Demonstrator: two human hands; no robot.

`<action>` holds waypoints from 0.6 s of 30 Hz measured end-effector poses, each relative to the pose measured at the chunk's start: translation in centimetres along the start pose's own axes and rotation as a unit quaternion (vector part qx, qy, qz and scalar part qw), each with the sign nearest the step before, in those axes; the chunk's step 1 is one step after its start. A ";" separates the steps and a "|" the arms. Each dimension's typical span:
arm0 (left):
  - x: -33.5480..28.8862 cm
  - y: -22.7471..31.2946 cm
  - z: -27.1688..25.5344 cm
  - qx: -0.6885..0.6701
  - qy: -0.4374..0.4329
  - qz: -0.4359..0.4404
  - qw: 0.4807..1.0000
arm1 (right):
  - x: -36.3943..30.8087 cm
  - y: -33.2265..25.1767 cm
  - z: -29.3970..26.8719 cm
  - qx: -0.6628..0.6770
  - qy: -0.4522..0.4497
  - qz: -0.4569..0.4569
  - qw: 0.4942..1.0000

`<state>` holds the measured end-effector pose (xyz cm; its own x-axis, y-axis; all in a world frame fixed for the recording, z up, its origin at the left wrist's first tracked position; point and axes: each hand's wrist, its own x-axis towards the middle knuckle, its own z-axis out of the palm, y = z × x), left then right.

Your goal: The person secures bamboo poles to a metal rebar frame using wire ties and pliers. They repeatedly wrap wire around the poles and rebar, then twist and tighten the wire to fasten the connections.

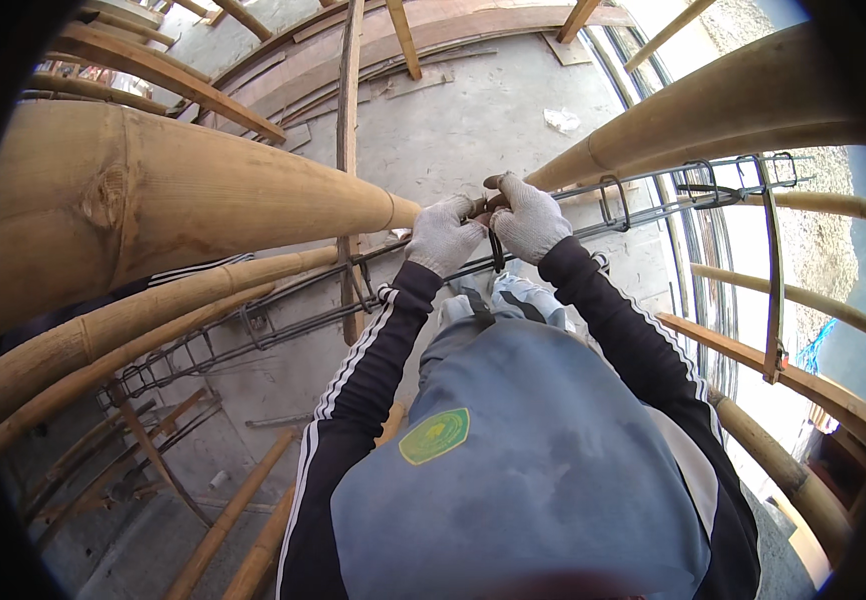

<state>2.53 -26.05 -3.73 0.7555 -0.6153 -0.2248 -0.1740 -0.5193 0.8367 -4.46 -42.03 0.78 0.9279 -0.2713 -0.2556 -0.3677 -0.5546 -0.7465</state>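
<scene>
My left hand (443, 236) and my right hand (526, 222), both in pale knit gloves with brown fingertips, meet over a long rebar cage (298, 330). Their fingers are curled in and pressed close together at the cage's bars. Whatever is pinched between them is hidden by the gloves. Just below my right hand a dark stirrup (497, 250) hangs around the bars. More stirrups are spaced along the cage, such as one bent stirrup (614, 203) to the right. The cage runs from lower left to upper right across my front.
Thick bamboo poles flank me, one pole (243, 190) at left and another pole (693, 95) at right. An upright timber (349, 120) stands beyond the cage. A white scrap (561, 121) lies on the concrete floor (453, 110). More bamboo (798, 480) and timber (783, 370) cross at right.
</scene>
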 end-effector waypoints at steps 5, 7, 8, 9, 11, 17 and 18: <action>-0.8 0.2 1.6 0.092 0.094 0.102 0.986 | -2.1 -1.4 0.6 -0.066 0.014 -0.024 0.997; -0.9 0.1 2.2 0.103 0.119 0.111 0.981 | -2.5 -1.8 0.5 -0.082 0.027 -0.054 0.995; -0.9 0.1 2.3 0.103 0.130 0.117 0.979 | -2.4 -1.9 0.4 -0.100 0.007 -0.042 0.994; -1.0 0.0 2.5 0.106 0.139 0.115 0.978 | -2.3 -1.9 0.2 -0.112 -0.001 -0.045 0.993; -0.8 -0.2 2.7 0.108 0.156 0.125 0.974 | -1.5 -1.7 -0.4 -0.112 -0.018 -0.038 0.993; -0.3 -0.7 3.2 0.102 0.187 0.135 0.968 | 0.8 -1.9 -2.3 -0.152 -0.069 -0.059 0.984; -0.2 -0.7 3.4 0.094 0.194 0.130 0.968 | 1.0 -2.3 -2.5 -0.167 -0.080 -0.054 0.981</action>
<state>0.35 -27.53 -5.94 0.8447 -0.4894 0.2166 -0.4745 -0.4975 0.7262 -2.87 -42.94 3.78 0.9501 -0.0846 -0.3004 -0.2419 -0.8078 -0.5376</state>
